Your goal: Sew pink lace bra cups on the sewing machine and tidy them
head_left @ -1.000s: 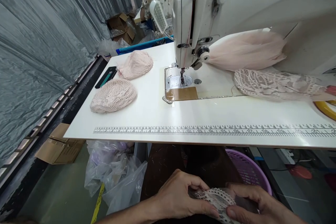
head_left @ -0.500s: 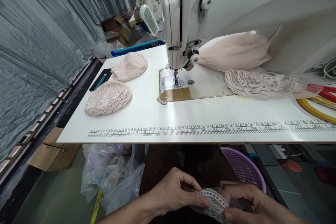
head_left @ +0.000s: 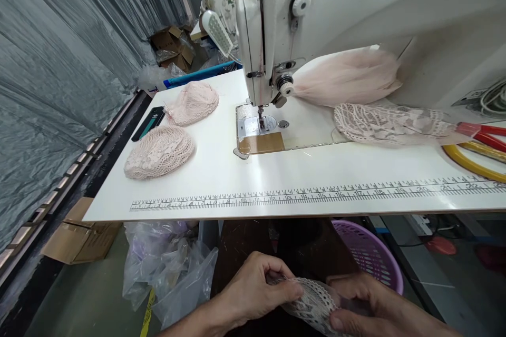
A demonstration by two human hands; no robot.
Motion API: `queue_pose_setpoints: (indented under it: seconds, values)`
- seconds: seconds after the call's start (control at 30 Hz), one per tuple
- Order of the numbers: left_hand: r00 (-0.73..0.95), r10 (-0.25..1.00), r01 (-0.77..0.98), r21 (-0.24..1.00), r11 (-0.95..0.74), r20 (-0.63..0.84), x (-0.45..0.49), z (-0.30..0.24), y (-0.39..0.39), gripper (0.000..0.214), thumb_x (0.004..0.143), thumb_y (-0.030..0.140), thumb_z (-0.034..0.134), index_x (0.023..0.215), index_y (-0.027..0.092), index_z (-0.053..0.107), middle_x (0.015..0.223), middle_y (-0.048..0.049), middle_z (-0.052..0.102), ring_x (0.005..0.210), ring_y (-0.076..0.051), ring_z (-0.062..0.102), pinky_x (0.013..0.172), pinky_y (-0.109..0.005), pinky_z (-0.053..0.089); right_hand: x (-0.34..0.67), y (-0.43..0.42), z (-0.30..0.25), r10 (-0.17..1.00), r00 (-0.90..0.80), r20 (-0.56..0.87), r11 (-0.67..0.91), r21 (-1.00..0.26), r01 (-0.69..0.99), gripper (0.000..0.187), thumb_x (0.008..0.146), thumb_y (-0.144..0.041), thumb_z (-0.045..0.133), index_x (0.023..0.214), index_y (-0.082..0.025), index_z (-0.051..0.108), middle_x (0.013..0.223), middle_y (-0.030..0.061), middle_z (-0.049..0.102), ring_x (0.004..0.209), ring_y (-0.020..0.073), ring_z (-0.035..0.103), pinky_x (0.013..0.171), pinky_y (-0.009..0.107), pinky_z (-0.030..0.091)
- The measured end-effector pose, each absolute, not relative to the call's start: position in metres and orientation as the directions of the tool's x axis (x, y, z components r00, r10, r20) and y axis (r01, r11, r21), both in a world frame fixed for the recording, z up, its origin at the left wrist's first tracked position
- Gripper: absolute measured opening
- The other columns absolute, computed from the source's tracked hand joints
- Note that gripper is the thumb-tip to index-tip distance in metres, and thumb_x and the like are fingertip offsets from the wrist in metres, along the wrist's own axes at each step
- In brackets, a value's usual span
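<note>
Below the table's front edge, a piece of pale lace (head_left: 312,301) with a holed scalloped border is stretched between my two hands. My left hand (head_left: 261,289) pinches its left end between thumb and fingers. My right hand (head_left: 363,303) grips the other end, thumb on top, with thin sheer fabric bunched about the fingers. Part of the lace runs down out of the frame. On the table above stands a white sewing machine (head_left: 261,63), its presser foot (head_left: 261,118) over the metal plate, with no fabric under it.
Two pink lace pieces, one nearer (head_left: 160,151) and one farther (head_left: 195,102), lie left beside a dark case (head_left: 148,124). Pink tulle (head_left: 348,79), a lace bundle (head_left: 387,124) and red-handled scissors (head_left: 486,134) lie right. A purple basket (head_left: 371,253) and plastic bags (head_left: 169,263) are below.
My hands have shifted slightly left with the lace, and more of its netted surface shows between them. The whole view has moved a little; things on the table lie as before.
</note>
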State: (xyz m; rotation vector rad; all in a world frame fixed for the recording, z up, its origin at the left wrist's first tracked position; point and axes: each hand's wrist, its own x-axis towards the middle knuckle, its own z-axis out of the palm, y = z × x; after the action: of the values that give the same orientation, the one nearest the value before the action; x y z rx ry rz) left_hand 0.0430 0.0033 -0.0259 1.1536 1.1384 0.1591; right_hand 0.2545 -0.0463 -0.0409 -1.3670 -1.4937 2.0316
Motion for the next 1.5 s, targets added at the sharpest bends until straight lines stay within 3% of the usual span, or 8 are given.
queue_pose_setpoints:
  seconds: [0.1, 0.27, 0.4, 0.83, 1.17, 1.5]
  values:
    - [0.455, 0.645, 0.449, 0.784, 0.429, -0.614, 0.044, -0.021, 0.006, 0.024, 0.064, 0.036, 0.070, 0.064, 0.012, 0.068, 0.054, 0.0033, 0.051, 0.056, -0.008, 0.041, 0.056, -0.021, 0.031, 0.259, -0.048, -0.048, 0.680, -0.517, -0.521, -0.447, -0.852, 0.272, 0.031, 0.078, -0.049, 0.060, 0.071, -0.019, 0.060, 0.075, -0.0003, 0.054, 0.071, 0.0159, 0.048, 0.063, 0.024, 0.036]
    - [0.453, 0.488, 0.300, 0.643, 0.705, -0.746, 0.044, -0.018, 0.007, 0.035, 0.046, 0.039, 0.083, 0.060, 0.012, 0.065, 0.055, 0.0032, 0.054, 0.056, -0.008, 0.044, 0.057, -0.020, 0.032, 0.268, -0.045, -0.044, 0.677, -0.579, -0.455, -0.458, -0.876, 0.153, 0.031, 0.075, -0.049, 0.067, 0.072, -0.018, 0.065, 0.077, -0.0004, 0.056, 0.073, 0.0150, 0.050, 0.065, 0.024, 0.036]
    - [0.455, 0.412, 0.266, 0.562, 0.783, -0.789, 0.045, -0.017, 0.007, 0.042, 0.035, 0.038, 0.088, 0.055, 0.012, 0.062, 0.051, 0.0037, 0.053, 0.053, -0.006, 0.044, 0.057, -0.019, 0.032, 0.274, -0.042, -0.037, 0.668, -0.617, -0.417, -0.460, -0.882, 0.098, 0.031, 0.071, -0.047, 0.072, 0.068, -0.016, 0.068, 0.071, -0.0020, 0.053, 0.066, 0.0119, 0.046, 0.060, 0.022, 0.033]
    - [0.520, 0.459, 0.420, 0.684, 0.597, -0.720, 0.048, -0.021, 0.008, 0.048, 0.047, 0.051, 0.084, 0.061, 0.010, 0.063, 0.052, 0.0040, 0.050, 0.051, -0.005, 0.038, 0.052, -0.020, 0.026, 0.261, -0.041, -0.028, 0.698, -0.523, -0.489, -0.458, -0.867, 0.199, 0.029, 0.059, -0.042, 0.072, 0.069, -0.020, 0.055, 0.062, -0.0061, 0.044, 0.062, 0.0121, 0.038, 0.055, 0.021, 0.028]
    - [0.519, 0.528, 0.496, 0.740, 0.454, -0.672, 0.045, -0.020, 0.007, 0.046, 0.058, 0.053, 0.077, 0.068, 0.009, 0.067, 0.052, 0.0039, 0.046, 0.052, -0.006, 0.035, 0.050, -0.021, 0.024, 0.239, -0.036, -0.024, 0.761, -0.417, -0.496, -0.382, -0.863, 0.330, 0.025, 0.072, -0.044, 0.053, 0.069, -0.019, 0.049, 0.063, -0.0046, 0.036, 0.063, 0.0134, 0.035, 0.054, 0.023, 0.026]
    - [0.475, 0.607, 0.504, 0.762, 0.406, -0.637, 0.032, -0.028, 0.005, 0.047, 0.050, 0.050, 0.082, 0.075, 0.012, 0.072, 0.060, 0.0033, 0.050, 0.060, -0.009, 0.039, 0.054, -0.020, 0.028, 0.230, -0.031, -0.019, 0.798, -0.350, -0.490, -0.309, -0.832, 0.461, 0.024, 0.073, -0.041, 0.048, 0.068, -0.019, 0.053, 0.068, 0.0000, 0.048, 0.071, 0.0189, 0.049, 0.060, 0.025, 0.036]
